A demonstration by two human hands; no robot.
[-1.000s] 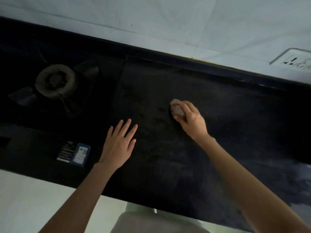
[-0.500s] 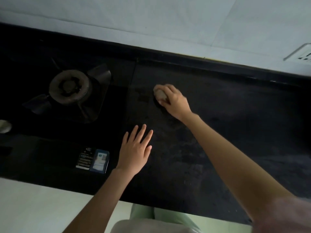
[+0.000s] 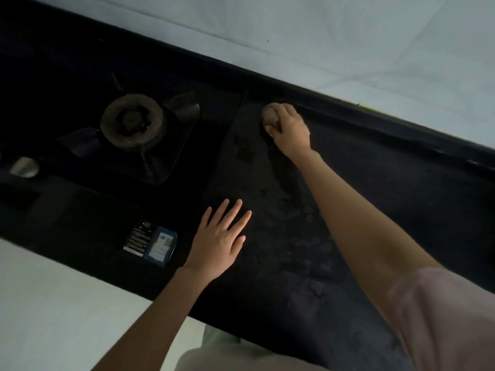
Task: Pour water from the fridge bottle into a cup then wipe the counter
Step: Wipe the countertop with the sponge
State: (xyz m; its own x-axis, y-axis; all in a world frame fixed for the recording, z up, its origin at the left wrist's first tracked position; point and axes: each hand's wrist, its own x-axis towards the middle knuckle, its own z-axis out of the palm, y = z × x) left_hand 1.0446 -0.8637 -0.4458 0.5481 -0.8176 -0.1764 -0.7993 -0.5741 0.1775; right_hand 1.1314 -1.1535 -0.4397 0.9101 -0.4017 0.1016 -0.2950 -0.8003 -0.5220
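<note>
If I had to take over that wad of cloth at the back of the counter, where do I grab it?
Probably the bare rounded end of the cloth, pinched from the stove side. The right hand covers its other half, and the counter's raised back edge sits close behind it.

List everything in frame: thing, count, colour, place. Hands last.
counter: 1, black, runs across the middle of the view, smeared streaks near its middle
wiping pad: 1, pale brownish, on the counter near the back edge, under the right hand
gas burner: 1, dull brown ring on a black stove, left of the pad
sticker label: 1, black and blue-white, on the stove's front, left of the left hand
metal object: 1, silver, far left edge, too cut off to identify
wall: 1, pale tiled, behind the counter
left hand: 1, flat with fingers spread, on the counter
right hand: 1, grips the wiping pad
</note>
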